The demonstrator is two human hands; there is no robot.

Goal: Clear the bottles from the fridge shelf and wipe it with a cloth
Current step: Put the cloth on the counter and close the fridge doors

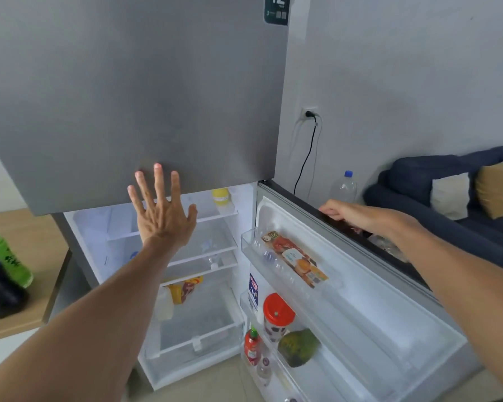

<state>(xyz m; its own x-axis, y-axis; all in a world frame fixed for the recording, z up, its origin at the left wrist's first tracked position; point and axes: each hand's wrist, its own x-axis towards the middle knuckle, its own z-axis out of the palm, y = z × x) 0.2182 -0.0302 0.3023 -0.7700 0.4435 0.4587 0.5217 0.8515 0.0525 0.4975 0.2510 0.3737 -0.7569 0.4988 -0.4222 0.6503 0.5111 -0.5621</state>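
Fridge door (360, 285) open, my right hand (343, 213) gripping its top edge; left hand (163, 210) spread flat, empty; bottles (3, 271) on counter left of fridge; one yellow bottle (220, 195) still shelved; no cloth seen, wiping pending.

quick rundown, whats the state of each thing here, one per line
lower fridge door: open
upper freezer door: shut
left hand: open, fingers spread, empty
right hand: gripping the open door's top edge
wall plug: plugged in
green bottle: out on the counter, cap out of view
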